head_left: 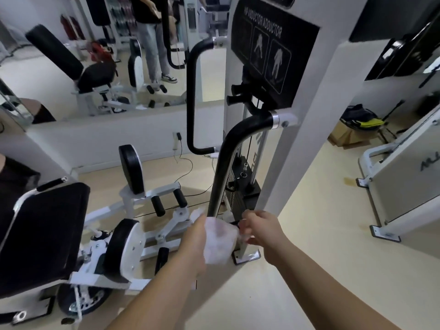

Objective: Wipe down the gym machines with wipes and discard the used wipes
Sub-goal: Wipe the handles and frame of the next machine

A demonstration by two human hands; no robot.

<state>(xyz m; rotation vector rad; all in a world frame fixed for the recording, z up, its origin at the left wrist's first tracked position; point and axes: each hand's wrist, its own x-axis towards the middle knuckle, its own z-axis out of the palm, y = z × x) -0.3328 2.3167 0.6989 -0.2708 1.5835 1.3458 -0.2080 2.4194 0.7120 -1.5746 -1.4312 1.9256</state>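
Note:
A white wipe (217,241) hangs between my two hands, low in front of the hip adductor machine. My left hand (195,244) holds the wipe's left side against its palm and fingers. My right hand (258,228) pinches the wipe's right edge with curled fingers. Both hands hover just in front of the black curved bar (228,163) of the machine's weight tower (273,67). The weight stack (241,186) sits behind the bar. The machine's black seat (45,234) and leg pads (129,169) lie to the left.
A wall mirror (95,55) behind the machine reflects the seat and a standing person. A cable (185,167) trails on the floor by the wall. Another white machine (404,186) stands to the right, with a bag (359,117) and cardboard behind it.

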